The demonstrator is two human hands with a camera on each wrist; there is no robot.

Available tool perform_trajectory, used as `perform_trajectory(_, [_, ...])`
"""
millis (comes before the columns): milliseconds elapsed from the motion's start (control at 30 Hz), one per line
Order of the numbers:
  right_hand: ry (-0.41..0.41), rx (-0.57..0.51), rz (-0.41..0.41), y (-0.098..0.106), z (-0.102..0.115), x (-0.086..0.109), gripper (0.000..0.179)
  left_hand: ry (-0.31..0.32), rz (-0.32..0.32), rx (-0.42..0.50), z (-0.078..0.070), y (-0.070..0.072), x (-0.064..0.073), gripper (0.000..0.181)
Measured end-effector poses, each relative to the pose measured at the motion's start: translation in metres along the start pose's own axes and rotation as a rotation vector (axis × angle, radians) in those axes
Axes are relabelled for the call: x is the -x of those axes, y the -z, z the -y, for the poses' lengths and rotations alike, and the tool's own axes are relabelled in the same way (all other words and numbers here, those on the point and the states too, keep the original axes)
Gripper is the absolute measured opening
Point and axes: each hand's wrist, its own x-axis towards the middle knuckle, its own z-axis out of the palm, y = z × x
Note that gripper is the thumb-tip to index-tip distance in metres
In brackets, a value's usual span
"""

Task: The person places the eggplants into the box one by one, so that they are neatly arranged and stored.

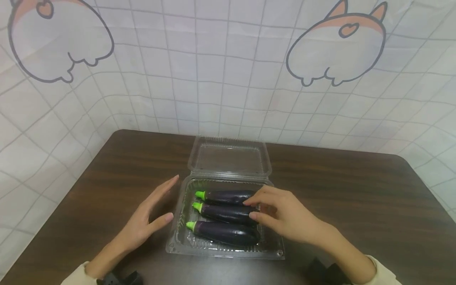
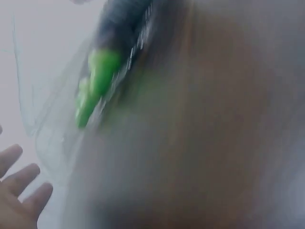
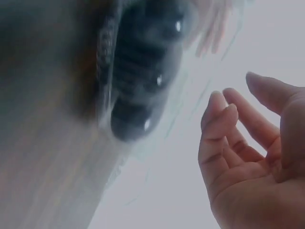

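Three dark purple eggplants with bright green stems lie side by side in a clear plastic clamshell box (image 1: 224, 255): a far one (image 1: 228, 196), a middle one (image 1: 228, 213) and a near one (image 1: 228, 233). Their stems point left. Beside the box's left wall is my left hand (image 1: 142, 221), thumb and fingers spread, holding nothing. Over the right ends of the far and middle eggplants hovers my right hand (image 1: 285, 213), its fingers loosely bent. The right wrist view shows a gap between that hand (image 3: 252, 157) and the rounded eggplant ends (image 3: 138, 119).
The clear lid (image 1: 229, 158) stands folded back behind the box, toward the wall. A dark wood-grain table (image 1: 338, 178) carries everything. White grid-patterned cloth (image 1: 213, 79) with cartoon animals hangs behind and at both sides. Dark straps show near both wrists.
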Motion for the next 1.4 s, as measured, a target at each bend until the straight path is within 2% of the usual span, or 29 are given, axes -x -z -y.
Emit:
perform_trajectory(100, [-0.047, -0.008, -0.073, 0.010, -0.004, -0.002, 0.023, 0.018, 0.005, -0.029, -0.002, 0.009, -0.011, 0.076])
perform_trajectory(233, [-0.180, -0.093, -0.137, 0.023, -0.013, -0.005, 0.023, 0.040, -0.003, -0.089, -0.002, 0.019, -0.029, 0.075])
perform_trajectory(333, [-0.308, -0.177, -0.165, 0.032, -0.022, -0.007, 0.027, 0.069, -0.018, -0.066, 0.000, 0.023, -0.044, 0.073])
perform_trajectory(433, [-0.389, -0.227, -0.201, 0.039, -0.031, -0.009, 0.032, 0.114, -0.023, 0.011, 0.001, 0.025, -0.058, 0.068])
perform_trajectory(567, [-0.436, -0.279, -0.242, 0.044, -0.043, -0.014, 0.035, 0.220, -0.040, 0.084, 0.002, 0.028, -0.072, 0.060])
perform_trajectory(800, [-0.528, -0.346, -0.261, 0.044, -0.061, -0.023, 0.043, 0.413, -0.094, 0.001, 0.011, 0.025, -0.089, 0.062])
perform_trajectory(900, [-0.577, -0.377, -0.275, 0.042, -0.068, -0.028, 0.045, 0.483, -0.124, 0.053, 0.013, 0.024, -0.095, 0.063])
perform_trajectory(1033, [-0.634, -0.426, -0.287, 0.039, -0.076, -0.034, 0.046, 0.529, -0.148, 0.183, 0.016, 0.024, -0.103, 0.061])
perform_trajectory(1233, [-0.709, -0.485, -0.283, 0.035, -0.081, -0.040, 0.047, 0.570, -0.128, 0.224, 0.022, 0.022, -0.110, 0.062])
perform_trajectory(1400, [-0.729, -0.538, -0.271, 0.032, -0.086, -0.042, 0.049, 0.582, -0.134, 0.298, 0.025, 0.021, -0.114, 0.060])
